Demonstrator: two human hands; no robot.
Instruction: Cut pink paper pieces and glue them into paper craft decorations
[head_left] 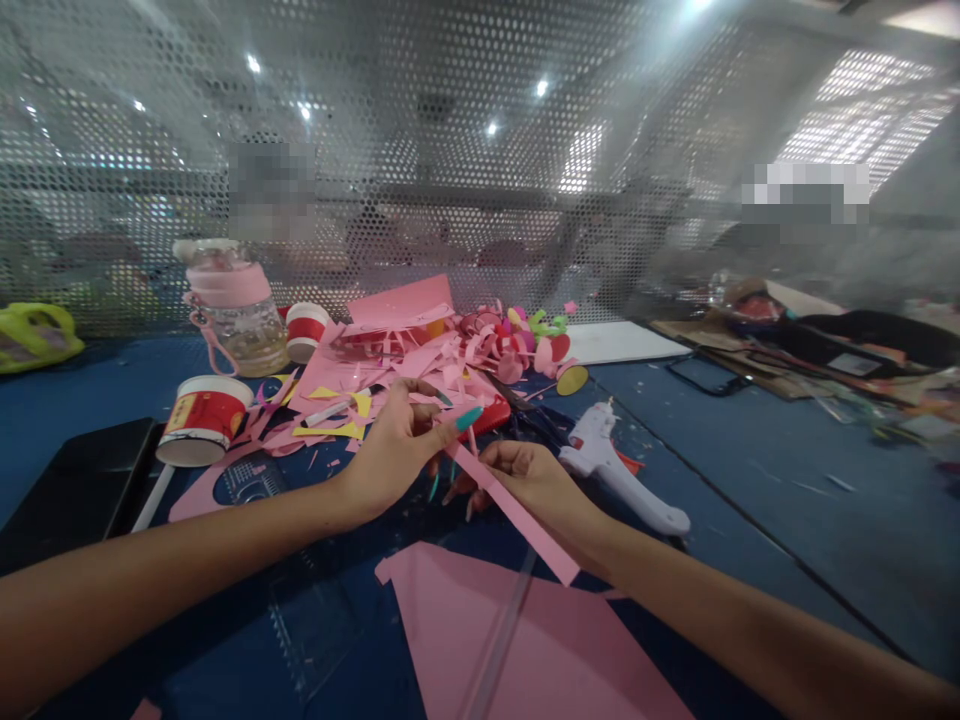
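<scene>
A long pink paper strip [525, 515] stretches from my fingers down to the right. My left hand [397, 445] pinches its upper end, the thumb with a long teal nail lying over it. My right hand [536, 480] is closed around the strip's upper part, its fingers curled partly out of sight beneath. Beyond the hands is a heap of pink paper scraps [420, 365] with a red object [491, 412] at its near edge. A large pink sheet [525, 630] lies below the hands, with a clear narrow stick or strip [502, 640] across it.
A white glue gun [626, 480] lies right of my right hand. Two red-and-white paper cups [204, 420], a pink-lidded bottle [236, 310] and a black phone-like object [79, 480] are at left. A perforated metal screen [420, 150] stands behind. Cardboard and clutter [817, 340] lie far right.
</scene>
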